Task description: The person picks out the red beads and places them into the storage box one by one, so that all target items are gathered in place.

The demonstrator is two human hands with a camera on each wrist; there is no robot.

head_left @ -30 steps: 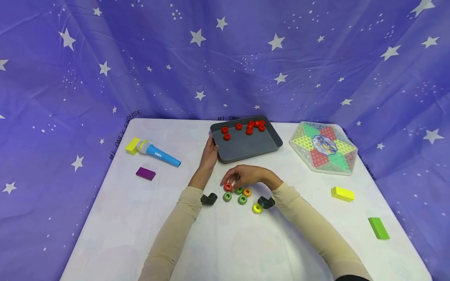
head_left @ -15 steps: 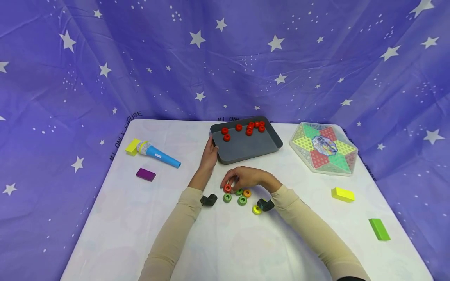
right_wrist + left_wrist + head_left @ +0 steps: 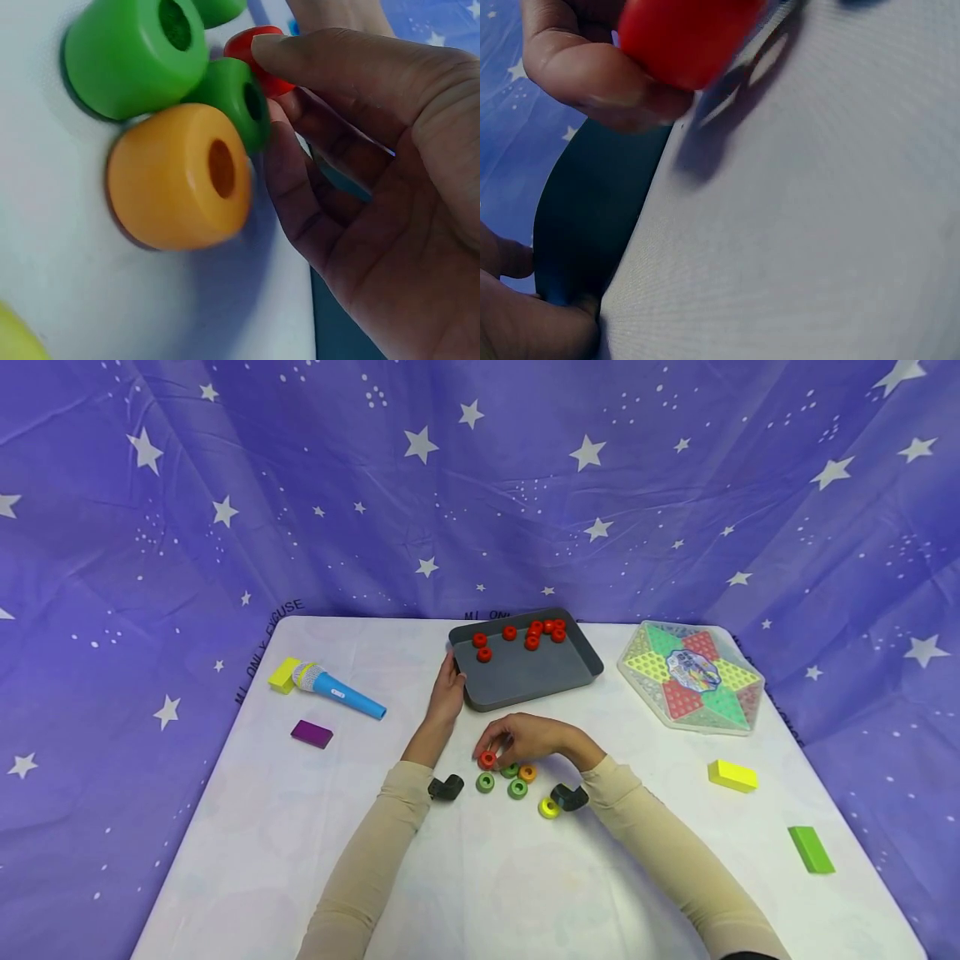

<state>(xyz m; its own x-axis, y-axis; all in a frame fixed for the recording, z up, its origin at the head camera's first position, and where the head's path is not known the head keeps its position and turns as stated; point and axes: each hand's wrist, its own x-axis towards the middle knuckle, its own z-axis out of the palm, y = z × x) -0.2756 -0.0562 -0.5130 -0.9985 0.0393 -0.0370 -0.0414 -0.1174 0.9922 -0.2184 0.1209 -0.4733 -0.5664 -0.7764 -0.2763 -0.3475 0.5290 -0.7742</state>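
Observation:
A dark grey tray (image 3: 525,681) with several red beads (image 3: 532,642) in its far part lies at the table's back. My left hand (image 3: 446,692) holds its near left side; some fingers are hidden behind the wall. My right hand (image 3: 528,737) pinches a red ring-shaped bead (image 3: 259,56) between thumb and fingers, in front of the tray. In the left wrist view this red bead (image 3: 694,37) looks raised off the cloth. Close by the right hand sit several green beads (image 3: 517,788), an orange bead (image 3: 180,176) and a yellow bead (image 3: 549,808).
To the left lie a blue toy microphone (image 3: 341,692), a yellow block (image 3: 283,677) and a purple block (image 3: 312,734). A hexagonal Chinese checkers box (image 3: 692,677) is at the back right, with another yellow block (image 3: 732,776) and a green block (image 3: 812,850) nearer.
Hardly anything differs. My right hand, with the red bead, has shifted very slightly; the left hand stays at the tray.

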